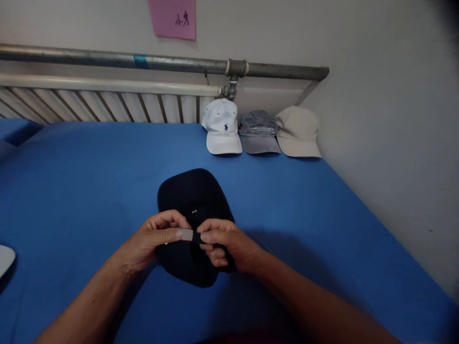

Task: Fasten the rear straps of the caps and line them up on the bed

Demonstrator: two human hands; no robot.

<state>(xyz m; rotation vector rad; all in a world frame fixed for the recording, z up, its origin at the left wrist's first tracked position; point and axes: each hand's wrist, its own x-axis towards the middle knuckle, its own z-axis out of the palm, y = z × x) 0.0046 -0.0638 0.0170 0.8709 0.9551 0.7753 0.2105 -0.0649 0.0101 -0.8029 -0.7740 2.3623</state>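
Note:
A dark baseball cap (195,188) lies under both hands, its adjusting strap turned toward me. My left hand (152,239) pinches the strap's silvery metal buckle (187,234) between thumb and fingers. Just beside it, my right hand (225,241) grips the dark strap (197,237) where it meets the buckle. Part of the cap's right side is hidden behind my right hand.
Against the wall stand a white cap (221,122), a grey cap (258,129) and a beige cap (299,129) in a row on the blue sheet (89,191). Behind run a metal pipe (179,63) and a radiator (118,105). A white object (5,258) shows at the left edge.

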